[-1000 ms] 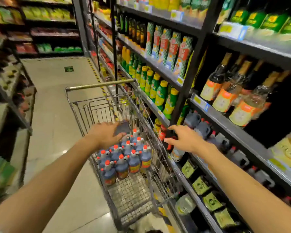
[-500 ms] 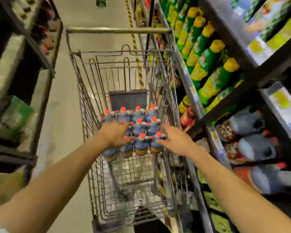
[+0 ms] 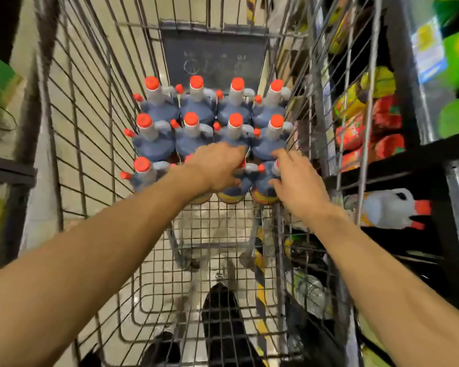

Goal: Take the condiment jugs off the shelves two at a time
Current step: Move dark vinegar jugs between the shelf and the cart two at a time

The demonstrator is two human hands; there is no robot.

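I had both hands in the shopping cart (image 3: 85, 144): left hand (image 3: 217, 168) and right hand (image 3: 293, 181) each loosely curled over an upright near-row condiment jug (image 3: 265, 184), whether they truly gripped I couldn't tell; shelf jug (image 3: 390, 207) lay sideways, nearest my right.

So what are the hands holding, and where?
Left hand rests on top of a jug in the cart; its grip is hidden. Right hand touches another jug's side, fingers spread.
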